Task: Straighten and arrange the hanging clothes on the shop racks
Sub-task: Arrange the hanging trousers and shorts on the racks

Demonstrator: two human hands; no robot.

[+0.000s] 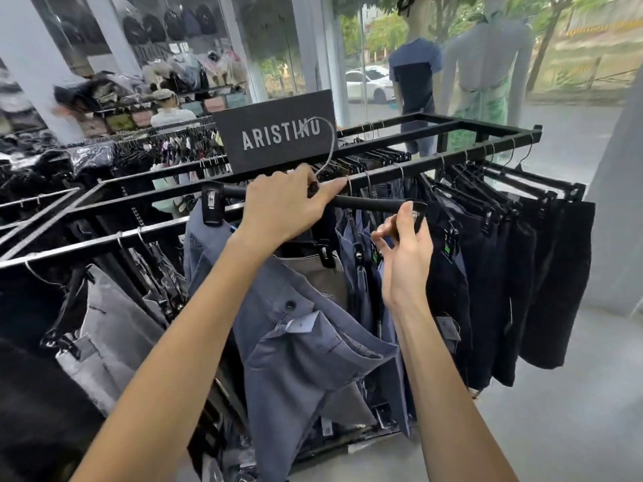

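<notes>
Re-clipping a garment onto its hanger, judged the step in hand: the black clip hanger (368,202) is off the rack rail (452,158) and held up in front of it, wire hook (328,144) free in the air before the ARISTINO sign (278,133). Left hand (285,207) clamped round the bar at the hook base, index finger lying along the bar. Right hand (405,252) pinches the right clip (415,217) between thumb and fingertips; cannot tell if the clip is sprung apart. Blue-grey trousers (295,342) hang from the left clip (212,207) only, it seems; the waistband's right end droops low and near, folded open. Dark shorts (549,273) hang in a row on the rail to the right, grey garments (114,318) on the left rail. Next move calls for lifting the loose waistband end to the right clip, pulling it taut and level, closing the clip, then hooking the hanger back into the gap on the rail
</notes>
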